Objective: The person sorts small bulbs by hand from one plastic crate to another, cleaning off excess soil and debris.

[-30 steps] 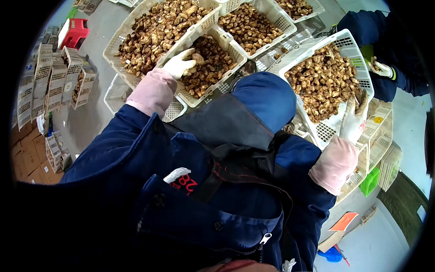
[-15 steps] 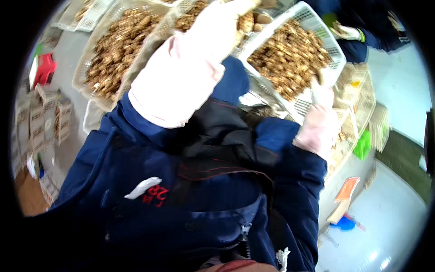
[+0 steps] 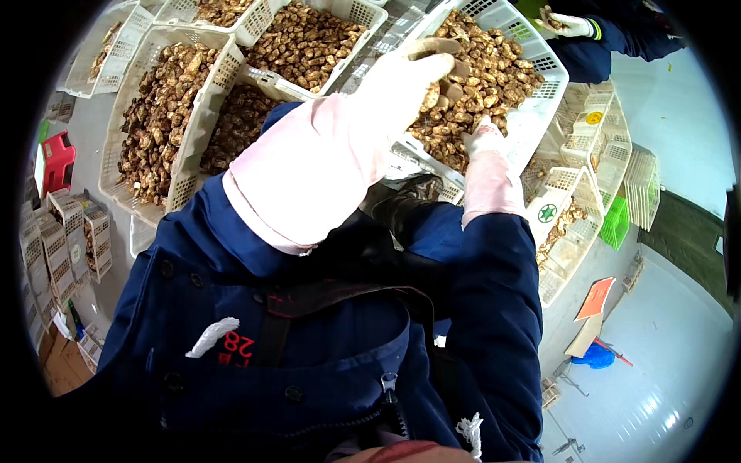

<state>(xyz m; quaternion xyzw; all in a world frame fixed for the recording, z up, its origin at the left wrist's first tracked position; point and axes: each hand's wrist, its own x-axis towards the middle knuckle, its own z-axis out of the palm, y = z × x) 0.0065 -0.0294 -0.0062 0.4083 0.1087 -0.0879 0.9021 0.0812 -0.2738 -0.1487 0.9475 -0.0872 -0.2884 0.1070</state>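
In a white slotted crate (image 3: 549, 69) in front of me lies a heap of small brown, lumpy pieces (image 3: 482, 65); I cannot tell their kind. My left hand (image 3: 413, 81), in a white glove with a pale pink cuff, hovers above the crate's left side. Its thumb and brown-stained fingers are apart, and no held piece shows clearly. Close to the crate's near edge, my right hand (image 3: 488, 147), gloved alike, reaches its outstretched fingers to the pieces. Its fingertips partly merge with the heap.
More crates of brown pieces stand to the left (image 3: 158, 116) and beyond my left arm (image 3: 305, 46). Partly filled crates (image 3: 567, 224) sit at the right. A co-worker's gloved hand (image 3: 571, 25) holds a brown piece at the upper right. A red stool (image 3: 57, 162) stands far left.
The view has shifted, so the crates appear further left. My left hand has come down and nearer over the heap. My right hand has moved left from the crate's right side to its near edge.
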